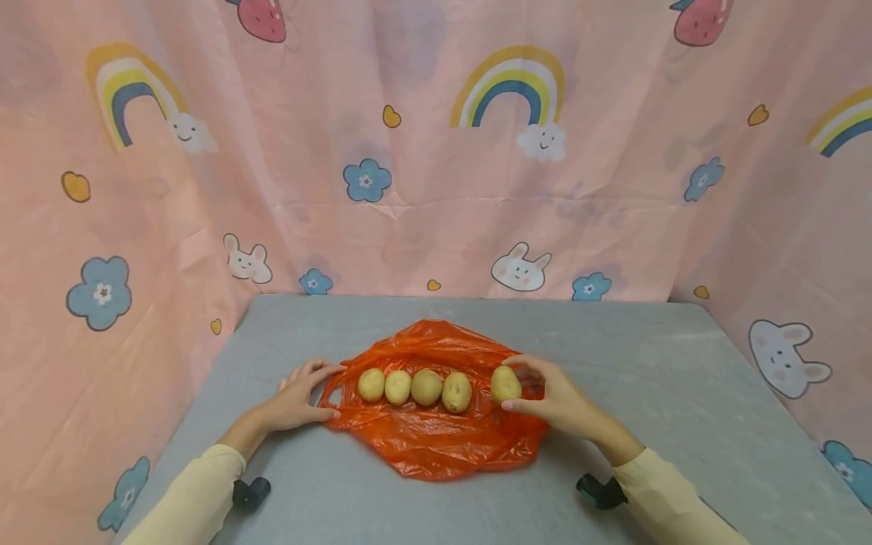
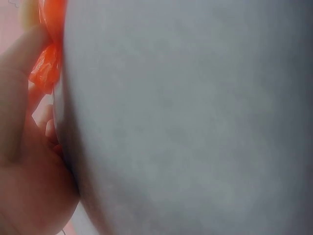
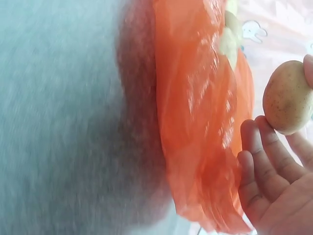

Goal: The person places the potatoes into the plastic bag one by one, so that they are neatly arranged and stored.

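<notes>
An orange-red plastic bag [image 1: 443, 446] lies spread flat, with a row of several potatoes [image 1: 427, 387] across its middle. At the right end of the bag my right hand [image 1: 562, 401] holds one more potato [image 1: 506, 384] between thumb and fingers. The right wrist view shows this held potato [image 3: 287, 98] raised above the bag, the remaining fingers spread below it. My left hand [image 1: 293, 400] rests at the bag's left handle, thumb and index finger apart and touching its edge. In the left wrist view, the thumb [image 2: 19, 68] is against the orange plastic.
The bag lies on a grey table [image 1: 613, 348]. Behind and at both sides hangs a pink curtain [image 1: 436, 166] printed with rainbows, flowers and rabbits. A dark wrist strap piece [image 1: 252, 493] sticks out at the left cuff, and another [image 1: 601, 492] at the right cuff.
</notes>
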The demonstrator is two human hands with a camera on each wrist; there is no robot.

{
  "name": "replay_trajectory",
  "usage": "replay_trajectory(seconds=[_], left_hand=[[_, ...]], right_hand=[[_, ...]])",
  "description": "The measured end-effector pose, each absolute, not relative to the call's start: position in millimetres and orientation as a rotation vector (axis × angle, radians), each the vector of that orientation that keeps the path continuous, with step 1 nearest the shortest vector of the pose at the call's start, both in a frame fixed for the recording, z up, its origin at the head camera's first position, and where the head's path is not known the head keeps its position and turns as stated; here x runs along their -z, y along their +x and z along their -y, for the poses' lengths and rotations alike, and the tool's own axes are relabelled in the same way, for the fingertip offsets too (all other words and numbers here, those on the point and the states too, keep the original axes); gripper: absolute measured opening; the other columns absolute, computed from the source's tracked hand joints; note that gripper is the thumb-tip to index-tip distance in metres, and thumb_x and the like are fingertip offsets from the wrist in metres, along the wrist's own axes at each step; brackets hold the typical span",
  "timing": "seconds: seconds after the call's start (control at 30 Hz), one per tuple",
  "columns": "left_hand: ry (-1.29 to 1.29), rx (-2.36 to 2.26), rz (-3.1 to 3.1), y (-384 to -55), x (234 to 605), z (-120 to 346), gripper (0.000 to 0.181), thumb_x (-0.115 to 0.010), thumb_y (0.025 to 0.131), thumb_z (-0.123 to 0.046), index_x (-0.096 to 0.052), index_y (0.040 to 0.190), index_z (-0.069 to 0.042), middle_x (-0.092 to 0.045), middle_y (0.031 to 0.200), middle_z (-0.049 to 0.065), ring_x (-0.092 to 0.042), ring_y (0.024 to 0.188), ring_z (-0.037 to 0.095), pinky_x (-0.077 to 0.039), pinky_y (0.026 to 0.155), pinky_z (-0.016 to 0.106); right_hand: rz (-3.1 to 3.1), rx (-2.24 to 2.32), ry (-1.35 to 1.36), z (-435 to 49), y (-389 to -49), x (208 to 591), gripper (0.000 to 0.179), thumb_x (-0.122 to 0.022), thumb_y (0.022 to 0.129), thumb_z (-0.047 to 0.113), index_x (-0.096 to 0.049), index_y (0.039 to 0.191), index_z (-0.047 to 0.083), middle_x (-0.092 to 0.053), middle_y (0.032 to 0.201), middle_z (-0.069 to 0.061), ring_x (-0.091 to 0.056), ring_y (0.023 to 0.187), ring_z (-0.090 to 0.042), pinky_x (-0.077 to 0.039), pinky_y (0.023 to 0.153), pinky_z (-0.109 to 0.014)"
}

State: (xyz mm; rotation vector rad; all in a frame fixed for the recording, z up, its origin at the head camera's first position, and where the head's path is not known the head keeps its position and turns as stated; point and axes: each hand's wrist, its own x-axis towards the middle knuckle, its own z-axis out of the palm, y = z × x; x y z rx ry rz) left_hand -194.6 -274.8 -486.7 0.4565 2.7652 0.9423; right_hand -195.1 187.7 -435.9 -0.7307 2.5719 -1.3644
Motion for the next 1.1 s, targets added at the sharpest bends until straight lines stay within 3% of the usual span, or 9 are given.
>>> replay_trajectory(seconds=[0.23,0.4,0.73,1.1], left_hand=[[0.439,-0.942,-2.755,-195,486,274,0.074,-0.079,0.084,-0.04,-0.049,0.149,-0.022,-0.036,0.151,0.017,-0.031,0.137,0.043,-0.022,0.103,0.068],[0.459,-0.939,-2.767,-193,485,273,0.074,-0.079,0.084,-0.04,-0.05,0.149,-0.021,-0.037,0.15,0.016,-0.032,0.135,0.043,-0.024,0.101,0.063],[0.499,-0.954,-2.789,-192,482,272,0.073,-0.08,0.083,-0.038,-0.051,0.148,-0.019,-0.041,0.148,0.013,-0.034,0.135,0.043,-0.025,0.097,0.059],[0.502,-0.964,-2.794,-193,486,273,0.072,-0.079,0.084,-0.036,-0.051,0.148,-0.019,-0.041,0.147,0.012,-0.035,0.133,0.041,-0.024,0.098,0.06]], right_hand=[[-2.522,1.362,-0.699,-178,-195,441,0.054,-0.081,0.087,0.026,-0.058,0.131,0.006,-0.067,0.12,-0.014,-0.066,0.107,-0.026,-0.056,0.088,-0.034],[-2.513,1.351,-0.622,-174,-194,446,0.055,-0.081,0.087,0.027,-0.058,0.131,0.005,-0.066,0.119,-0.014,-0.065,0.105,-0.023,-0.055,0.085,-0.032],[-2.574,1.252,-0.601,-164,-203,451,0.059,-0.082,0.085,0.027,-0.058,0.132,0.002,-0.066,0.121,-0.015,-0.064,0.105,-0.027,-0.056,0.088,-0.045],[-2.594,1.178,-0.582,-156,-207,455,0.056,-0.083,0.084,0.019,-0.058,0.132,0.003,-0.067,0.117,-0.015,-0.063,0.093,-0.021,-0.053,0.079,-0.033]])
